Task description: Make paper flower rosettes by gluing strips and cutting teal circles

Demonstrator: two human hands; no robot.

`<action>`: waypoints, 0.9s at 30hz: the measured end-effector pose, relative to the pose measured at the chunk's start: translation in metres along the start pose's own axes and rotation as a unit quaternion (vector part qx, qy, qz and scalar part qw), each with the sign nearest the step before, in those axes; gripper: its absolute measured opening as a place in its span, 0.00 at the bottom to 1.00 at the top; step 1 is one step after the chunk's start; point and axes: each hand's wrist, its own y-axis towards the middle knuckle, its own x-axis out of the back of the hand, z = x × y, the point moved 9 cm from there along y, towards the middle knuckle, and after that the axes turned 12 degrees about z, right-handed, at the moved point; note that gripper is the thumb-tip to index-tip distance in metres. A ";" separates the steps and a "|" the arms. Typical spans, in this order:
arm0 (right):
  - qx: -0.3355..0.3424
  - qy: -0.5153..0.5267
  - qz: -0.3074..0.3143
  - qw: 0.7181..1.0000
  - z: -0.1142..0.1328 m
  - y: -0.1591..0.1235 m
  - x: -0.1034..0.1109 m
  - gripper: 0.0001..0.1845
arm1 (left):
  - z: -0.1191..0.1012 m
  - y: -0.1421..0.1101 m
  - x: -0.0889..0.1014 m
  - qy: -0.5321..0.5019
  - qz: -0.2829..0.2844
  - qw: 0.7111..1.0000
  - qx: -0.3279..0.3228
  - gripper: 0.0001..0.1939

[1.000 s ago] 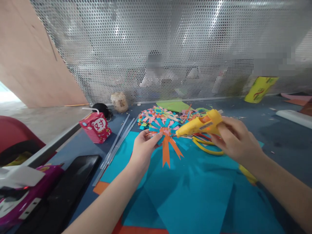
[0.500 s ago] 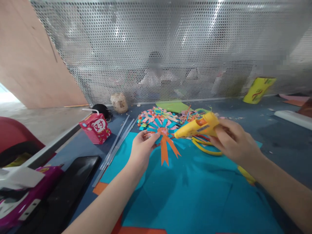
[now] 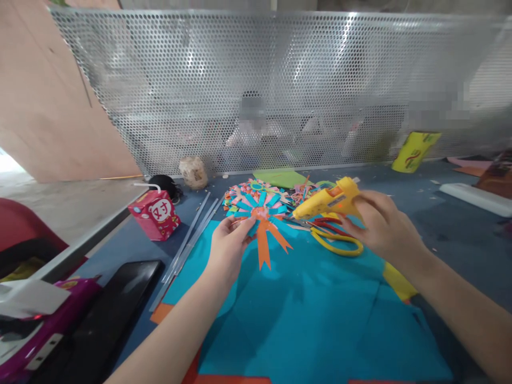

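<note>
My left hand (image 3: 232, 240) pinches a paper rosette (image 3: 263, 214) with blue and pink rays, an orange centre and two orange tails hanging down. In my right hand (image 3: 384, 226) is a yellow glue gun (image 3: 328, 201), its nozzle pointing left, just short of the rosette's right side. A small orange light shows on the gun's body. Below the gun lie yellow-handled scissors (image 3: 340, 248), partly hidden. Blue paper sheets (image 3: 312, 320) spread under both hands. Behind the rosette is a heap of finished-looking colourful paper rosettes (image 3: 256, 186).
Clear glue sticks (image 3: 188, 240), a pink drink carton (image 3: 155, 214) with a straw and a black phone (image 3: 120, 304) lie left. A purple-and-white power strip (image 3: 48, 320) sits nearest. A perforated metal screen (image 3: 200, 64) stands behind, with a yellow cylinder (image 3: 416, 152) before it.
The glue gun has lifted and drawn back slightly from the rosette, uncovering more of the scissors. My left hand still holds the rosette. The view has shifted a little.
</note>
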 end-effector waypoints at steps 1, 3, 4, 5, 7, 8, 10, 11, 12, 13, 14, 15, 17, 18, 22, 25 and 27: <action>-0.011 0.012 -0.002 1.000 -0.004 0.000 -0.001 0.19 | -0.001 0.000 0.001 -0.006 -0.005 1.000 -0.004 0.14; -0.052 0.045 -0.008 0.998 -0.017 -0.002 -0.003 0.22 | -0.001 0.000 0.003 -0.016 -0.012 1.000 -0.007 0.14; -0.082 0.060 -0.013 0.995 -0.026 -0.004 -0.004 0.23 | -0.001 0.000 0.003 -0.020 -0.013 1.000 -0.006 0.14; -0.112 0.070 -0.015 0.991 -0.034 -0.006 -0.006 0.23 | -0.002 0.000 0.003 -0.023 -0.011 1.000 -0.007 0.14; -0.150 0.075 -0.017 0.986 -0.046 -0.009 -0.009 0.21 | -0.002 -0.001 0.002 -0.025 -0.008 1.000 -0.010 0.15; -0.156 0.074 -0.020 0.985 -0.048 -0.009 -0.009 0.21 | -0.003 -0.001 0.002 -0.024 -0.006 1.000 -0.012 0.15; -0.153 0.082 -0.027 0.984 -0.046 -0.009 -0.006 0.21 | -0.003 -0.001 0.002 -0.012 -0.009 1.000 -0.013 0.15; -0.148 0.092 -0.031 0.984 -0.042 -0.007 -0.004 0.22 | -0.003 -0.002 0.002 -0.004 -0.010 1.000 -0.009 0.14; -0.145 0.104 -0.034 0.983 -0.038 -0.005 -0.002 0.23 | -0.002 -0.002 0.001 0.005 -0.011 1.000 -0.004 0.14; -0.140 0.113 -0.036 0.983 -0.032 -0.003 0.001 0.24 | -0.001 -0.003 0.000 0.013 -0.010 1.000 0.001 0.14; -0.132 0.117 -0.037 0.984 -0.025 -0.001 0.003 0.25 | 0.000 -0.003 -0.001 0.019 -0.008 1.000 0.006 0.15; -0.120 0.117 -0.037 0.985 -0.018 0.002 0.005 0.26 | 0.001 -0.003 -0.002 0.023 -0.006 1.000 0.009 0.15; -0.093 0.108 -0.035 0.989 -0.005 0.005 0.007 0.26 | 0.002 -0.004 -0.004 0.026 -0.002 1.000 0.010 0.16; -0.081 0.104 -0.030 0.991 0.000 0.007 0.007 0.25 | 0.003 -0.004 -0.004 0.027 -0.002 1.000 0.010 0.16; -0.066 0.093 -0.012 0.993 0.005 0.009 0.004 0.20 | 0.004 -0.004 -0.005 0.038 0.001 0.999 0.009 0.16; -0.050 0.086 -0.011 0.995 0.006 0.009 0.005 0.18 | 0.003 -0.004 -0.005 0.041 0.000 0.999 0.008 0.15; -0.036 0.078 -0.007 0.996 0.009 0.009 0.006 0.17 | 0.003 -0.003 -0.005 0.039 0.001 0.999 0.006 0.15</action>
